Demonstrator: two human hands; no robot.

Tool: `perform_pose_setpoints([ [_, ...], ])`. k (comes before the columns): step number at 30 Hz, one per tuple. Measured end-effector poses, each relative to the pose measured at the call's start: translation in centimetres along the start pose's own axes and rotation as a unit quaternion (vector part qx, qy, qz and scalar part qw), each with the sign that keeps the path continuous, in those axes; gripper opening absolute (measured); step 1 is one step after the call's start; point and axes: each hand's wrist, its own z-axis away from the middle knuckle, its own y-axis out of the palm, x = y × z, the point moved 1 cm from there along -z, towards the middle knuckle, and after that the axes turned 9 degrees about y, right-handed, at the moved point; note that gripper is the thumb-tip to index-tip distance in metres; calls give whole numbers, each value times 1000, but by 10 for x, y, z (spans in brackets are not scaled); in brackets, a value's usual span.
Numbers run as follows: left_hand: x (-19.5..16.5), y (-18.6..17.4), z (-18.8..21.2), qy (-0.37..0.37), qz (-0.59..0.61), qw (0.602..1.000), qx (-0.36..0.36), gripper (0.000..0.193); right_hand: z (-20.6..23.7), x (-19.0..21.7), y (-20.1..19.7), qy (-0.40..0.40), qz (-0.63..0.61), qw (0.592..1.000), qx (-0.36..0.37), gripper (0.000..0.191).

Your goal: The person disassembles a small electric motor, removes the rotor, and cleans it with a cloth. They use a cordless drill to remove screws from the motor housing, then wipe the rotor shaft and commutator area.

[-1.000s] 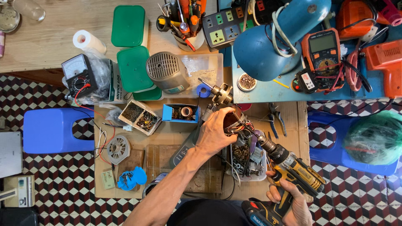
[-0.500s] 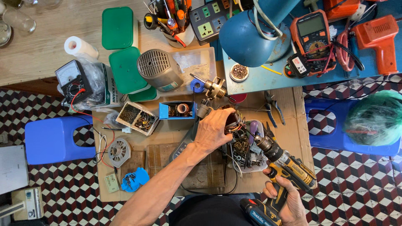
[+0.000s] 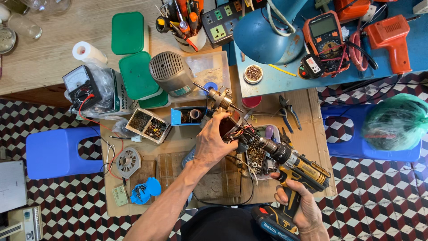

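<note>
My left hand (image 3: pixel 215 142) grips a small electric motor (image 3: pixel 232 125) with copper windings and loose wires, held above a low wooden work board (image 3: pixel 178 178). My right hand (image 3: pixel 299 206) holds a yellow and black cordless drill (image 3: pixel 298 172) by its handle. The drill's chuck points up and left, with its tip against the motor beside my left hand. A metal shaft and rotor part (image 3: pixel 218 97) lies just beyond the motor.
A tray of screws (image 3: pixel 258 156) sits under the drill. Pliers (image 3: pixel 287 111), a blue parts box (image 3: pixel 189 116), a grey motor housing (image 3: pixel 169 72), green lids (image 3: pixel 133 71), meters (image 3: pixel 325 35), a blue lamp (image 3: pixel 263 35) and blue stools (image 3: pixel 58 151) surround the board.
The view has shifted a little. My left hand has kept its hold on the motor, and the drill stays pressed against it.
</note>
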Motion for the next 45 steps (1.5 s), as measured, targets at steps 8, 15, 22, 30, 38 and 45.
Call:
perform_pose_setpoints([
  [8,-17,-23,17,-33,37,998,-32,74,17,-2,20,40,30,997,65,45],
  [15,-31,-47,50,-100,60,992,-55,78,31,6,27,58,126,989,55,45],
  [22,-43,-51,86,-64,24,995,-69,77,56,-7,2,74,131,988,32,47],
  [30,-56,3,91,26,-39,999,4,70,84,-16,-74,-8,80,996,-32,46],
  [38,-82,80,103,18,-23,1000,1,68,100,13,-143,-4,43,999,-1,46],
  [45,-103,161,100,-10,-26,999,16,73,110,58,-178,-20,58,997,-56,44],
])
